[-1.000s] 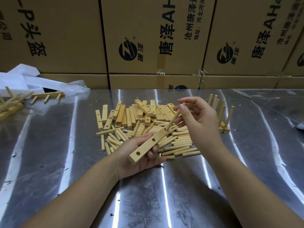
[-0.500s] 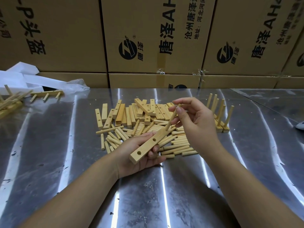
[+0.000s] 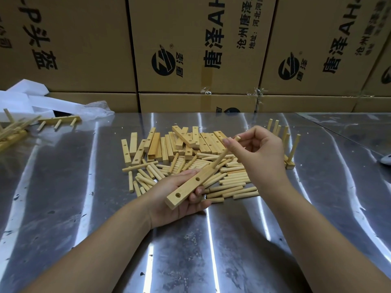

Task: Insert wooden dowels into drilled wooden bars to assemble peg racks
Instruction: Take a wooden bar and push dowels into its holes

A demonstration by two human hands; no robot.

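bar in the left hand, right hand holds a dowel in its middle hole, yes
No: in the head view the right hand holds the dowel in the far end hole of the bar; the middle hole is empty.

Pale dowel (image 3: 224,153) standing in drilled bar (image 3: 191,186)

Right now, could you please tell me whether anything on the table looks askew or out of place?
Nothing looks damaged. A stray bar lies crosswise atop the row of bars, and a stray dowel lies across others further left. The held bar and held dowel look sound.
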